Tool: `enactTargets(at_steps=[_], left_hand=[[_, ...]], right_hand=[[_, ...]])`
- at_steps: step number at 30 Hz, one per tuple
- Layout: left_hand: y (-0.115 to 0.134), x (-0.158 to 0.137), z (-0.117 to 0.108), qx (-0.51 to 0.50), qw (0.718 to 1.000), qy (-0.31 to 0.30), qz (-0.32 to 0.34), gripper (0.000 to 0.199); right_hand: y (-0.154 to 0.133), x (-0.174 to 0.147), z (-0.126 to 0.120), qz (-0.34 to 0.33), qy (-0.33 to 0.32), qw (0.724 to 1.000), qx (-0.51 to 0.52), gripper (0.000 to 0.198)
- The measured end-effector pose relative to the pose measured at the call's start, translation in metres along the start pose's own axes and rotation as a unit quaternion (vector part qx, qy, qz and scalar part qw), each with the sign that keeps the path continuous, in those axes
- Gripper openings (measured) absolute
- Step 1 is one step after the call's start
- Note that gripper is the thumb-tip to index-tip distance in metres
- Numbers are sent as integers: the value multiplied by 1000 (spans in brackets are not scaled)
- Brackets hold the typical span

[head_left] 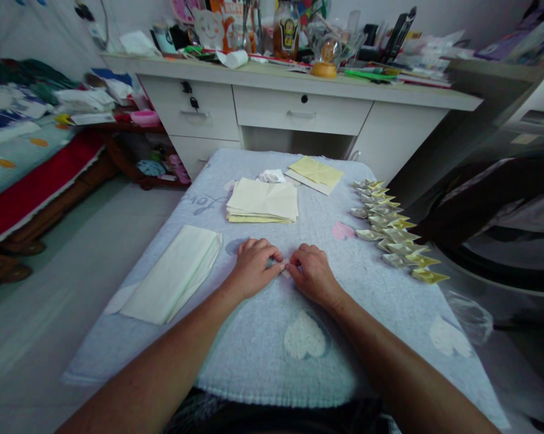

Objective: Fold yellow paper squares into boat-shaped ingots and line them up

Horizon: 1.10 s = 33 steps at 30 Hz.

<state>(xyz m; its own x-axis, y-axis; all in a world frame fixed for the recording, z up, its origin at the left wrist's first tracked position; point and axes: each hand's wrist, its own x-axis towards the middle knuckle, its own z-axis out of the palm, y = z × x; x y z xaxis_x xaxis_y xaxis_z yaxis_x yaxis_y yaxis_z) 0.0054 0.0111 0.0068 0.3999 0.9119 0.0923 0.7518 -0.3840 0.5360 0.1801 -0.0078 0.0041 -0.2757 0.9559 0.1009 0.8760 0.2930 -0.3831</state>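
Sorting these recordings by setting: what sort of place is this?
Probably a bedroom in a home: a bed with a patterned cover stands at the left, and a cluttered white desk stands along the wall ahead.

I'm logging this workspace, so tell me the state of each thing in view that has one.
Left hand: fingers bent, grip unclear.
Right hand: fingers bent, close to the left's, grip unclear.
Cream rectangular paper sheets: stacked.
White oblong paper-like bundle: folded.
Small white wad: crumpled.
Yellow square paper sheet: creased, lying flat.
Pale and yellow pointed paper shapes: folded, in rows.
White rectangular desk drawers: shut.
Blue patterned cloth: spread out.
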Motion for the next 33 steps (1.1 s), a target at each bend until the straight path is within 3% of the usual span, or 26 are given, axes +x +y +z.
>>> enactTargets(at_steps=[15,26,33], left_hand=[[-1,1,9,26,999,3,-24,14],[0,2,8,34,999,0,-22,9],[2,-1,11,44,998,24,-22,13]], right_hand=[[8,-4,-10,-9,-20,998,62,11],[-1,-1,-2,53,-27,998,-33,18],[-3,-4,-1,67,6,997,-25,10]])
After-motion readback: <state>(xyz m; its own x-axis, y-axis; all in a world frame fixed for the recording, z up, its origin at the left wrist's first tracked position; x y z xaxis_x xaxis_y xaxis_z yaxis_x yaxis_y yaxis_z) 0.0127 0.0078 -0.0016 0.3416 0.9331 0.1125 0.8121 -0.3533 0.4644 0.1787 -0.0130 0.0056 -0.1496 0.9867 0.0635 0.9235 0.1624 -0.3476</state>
